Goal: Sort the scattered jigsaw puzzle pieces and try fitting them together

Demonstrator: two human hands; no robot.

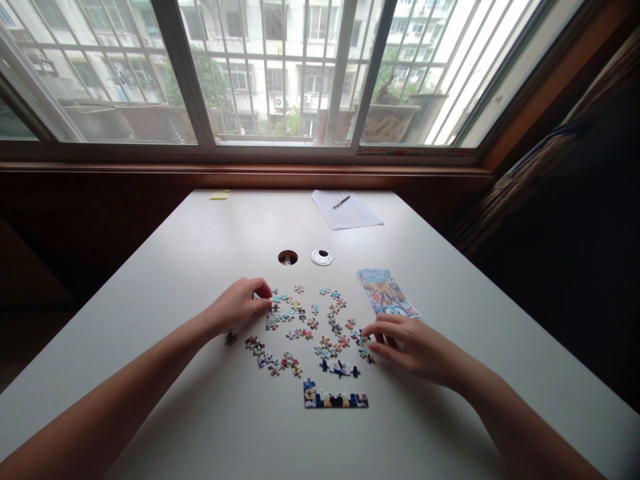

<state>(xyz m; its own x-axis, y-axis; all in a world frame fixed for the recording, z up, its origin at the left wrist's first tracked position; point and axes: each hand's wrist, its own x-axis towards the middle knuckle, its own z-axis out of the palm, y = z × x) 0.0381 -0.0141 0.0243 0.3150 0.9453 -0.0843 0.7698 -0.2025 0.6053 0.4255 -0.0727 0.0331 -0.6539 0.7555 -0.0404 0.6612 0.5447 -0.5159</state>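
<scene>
My left hand (pixel 241 305) is at the left edge of the loose jigsaw pieces (pixel 295 313), thumb and forefinger closed on a jigsaw piece that their tips partly hide. At the right side of the spread, my right hand (pixel 407 343) hovers low with fingers apart, its fingertips beside a few dark blue pieces (pixel 367 357). Nearer to me lies a joined strip of puzzle (pixel 336 400), with an upright corner at its left end. A short joined row of blue and white pieces (pixel 340 368) lies just beyond it.
A colourful picture card (pixel 387 293) lies beyond my right hand. Farther back are a round hole (pixel 287 258) in the white table (pixel 225 413), its metal cover (pixel 321 257), paper sheets (pixel 345 217) with a pen (pixel 341 202), and yellow notes (pixel 219 195). A barred window stands behind.
</scene>
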